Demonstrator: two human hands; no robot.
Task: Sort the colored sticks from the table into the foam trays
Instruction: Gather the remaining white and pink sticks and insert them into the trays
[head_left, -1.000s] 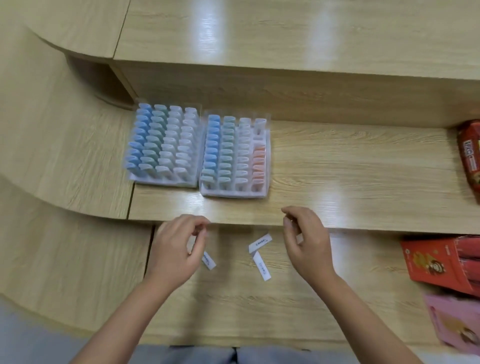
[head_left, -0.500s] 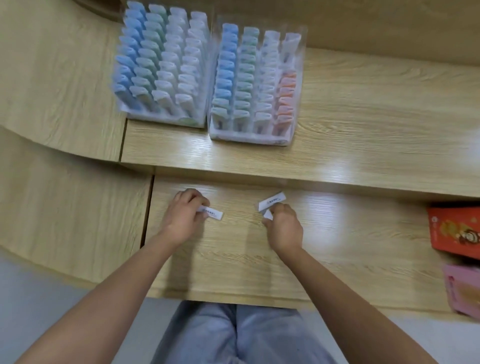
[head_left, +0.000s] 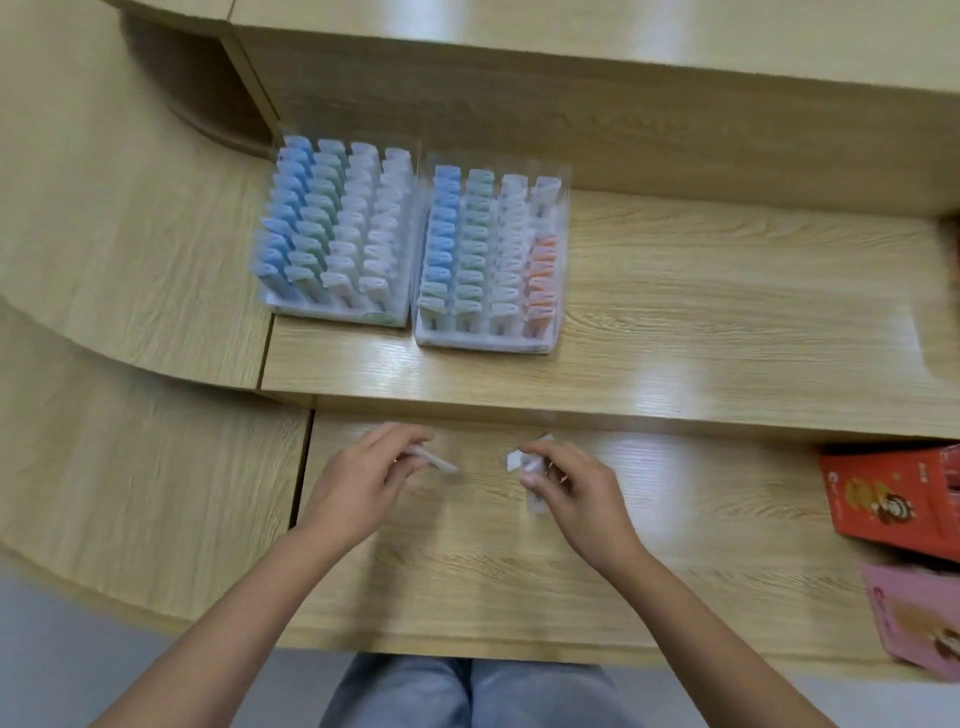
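We see left hand (head_left: 363, 488) pinching blurred white stick (head_left: 439, 464) over lower wooden desk (head_left: 467, 571); right hand (head_left: 576, 499) closed on second white stick (head_left: 517, 460); two white foam trays (head_left: 488, 340) of coloured sticks on shelf above

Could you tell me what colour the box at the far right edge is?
Orange-red box, head view.

Motion-blurred: small white sticks (head_left: 439, 464) and (head_left: 519, 460), grip unclear. Red cardboard box (head_left: 893, 499) and pink box (head_left: 917, 616) cut by right edge.
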